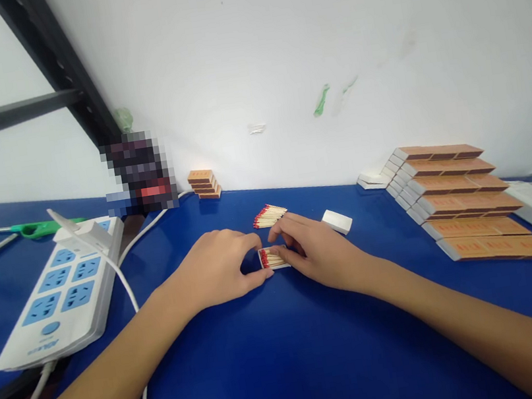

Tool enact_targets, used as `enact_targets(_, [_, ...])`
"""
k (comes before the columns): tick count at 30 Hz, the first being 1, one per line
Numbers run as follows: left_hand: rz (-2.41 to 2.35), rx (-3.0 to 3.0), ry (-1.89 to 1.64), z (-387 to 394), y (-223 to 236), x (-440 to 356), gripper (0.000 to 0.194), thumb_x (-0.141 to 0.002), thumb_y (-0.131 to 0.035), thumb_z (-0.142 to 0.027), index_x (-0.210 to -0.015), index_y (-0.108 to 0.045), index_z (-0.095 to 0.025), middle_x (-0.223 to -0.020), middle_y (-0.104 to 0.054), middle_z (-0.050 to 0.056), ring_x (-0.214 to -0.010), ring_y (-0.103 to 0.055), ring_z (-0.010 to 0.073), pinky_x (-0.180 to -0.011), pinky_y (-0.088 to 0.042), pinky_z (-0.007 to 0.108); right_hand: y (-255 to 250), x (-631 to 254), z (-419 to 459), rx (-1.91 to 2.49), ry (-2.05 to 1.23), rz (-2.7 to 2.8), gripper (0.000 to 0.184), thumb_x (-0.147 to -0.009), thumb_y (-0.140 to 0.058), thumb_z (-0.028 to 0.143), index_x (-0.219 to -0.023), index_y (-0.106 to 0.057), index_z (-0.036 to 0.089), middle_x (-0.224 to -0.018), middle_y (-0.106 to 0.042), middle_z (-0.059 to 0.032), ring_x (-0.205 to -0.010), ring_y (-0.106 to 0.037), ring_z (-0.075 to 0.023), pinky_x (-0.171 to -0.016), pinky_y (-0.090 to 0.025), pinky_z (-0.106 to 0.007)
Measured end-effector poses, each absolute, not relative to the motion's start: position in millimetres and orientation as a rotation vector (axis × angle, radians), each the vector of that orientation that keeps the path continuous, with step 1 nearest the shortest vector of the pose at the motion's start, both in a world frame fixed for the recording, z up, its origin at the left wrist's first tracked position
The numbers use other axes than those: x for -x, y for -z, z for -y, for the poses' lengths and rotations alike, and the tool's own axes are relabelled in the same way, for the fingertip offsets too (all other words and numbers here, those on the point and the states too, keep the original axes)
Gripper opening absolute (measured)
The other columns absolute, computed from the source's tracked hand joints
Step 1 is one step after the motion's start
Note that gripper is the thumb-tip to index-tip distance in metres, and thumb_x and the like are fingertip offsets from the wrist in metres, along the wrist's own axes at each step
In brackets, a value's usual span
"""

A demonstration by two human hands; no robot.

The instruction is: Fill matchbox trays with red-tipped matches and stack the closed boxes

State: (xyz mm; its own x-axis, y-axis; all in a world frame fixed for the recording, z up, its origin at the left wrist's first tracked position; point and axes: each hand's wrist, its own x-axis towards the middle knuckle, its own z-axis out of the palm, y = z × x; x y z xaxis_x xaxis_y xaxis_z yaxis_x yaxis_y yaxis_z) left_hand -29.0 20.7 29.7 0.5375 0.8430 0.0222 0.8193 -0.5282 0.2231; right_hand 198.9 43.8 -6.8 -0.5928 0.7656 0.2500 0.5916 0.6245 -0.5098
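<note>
A small white matchbox tray (pixel 276 267) filled with red-headed matches (pixel 268 257) lies on the blue table in front of me. My left hand (pixel 216 267) grips the tray's left end between thumb and forefinger. Over its right part is my right hand (pixel 320 248), fingers curled and thumb on the matches inside; the curled fingers partly hide the tray. Just behind it lies a loose pile of matches (pixel 270 215), heads to the left. A white, empty-looking tray (pixel 337 221) sits to the right of this pile, near my right hand.
Stacked orange matchboxes (pixel 463 183) stand at right, with more white trays (pixel 374 179) beside them. A smaller matchbox stack (pixel 203 183) is by the wall. At left are a white power strip (pixel 67 289), its cable (pixel 127 293) and a green-handled screwdriver (pixel 40 228).
</note>
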Motion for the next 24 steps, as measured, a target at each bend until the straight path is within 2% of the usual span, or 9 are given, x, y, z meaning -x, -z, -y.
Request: enact_targets(24, [-1.397, -2.607, -0.193, -19.8, -30.0, 28.7, 0.026, -0.094, -0.069, -0.045, -0.091, -0.071, -0.02, -0.075, -0.068, 0.001, -0.064, -0.059, 0.0181, -0.058, -0.033, 0.032, 4.9, -200.1, -43.6, 1.072, -0.592, 2.409, 0.01, -0.102, -0.064, 0.029, -0.109, -0.064, 0.021, -0.096, -0.062, -0.0023, -0.078, -0.055, -0.0149, -0.069, -0.041, -0.029])
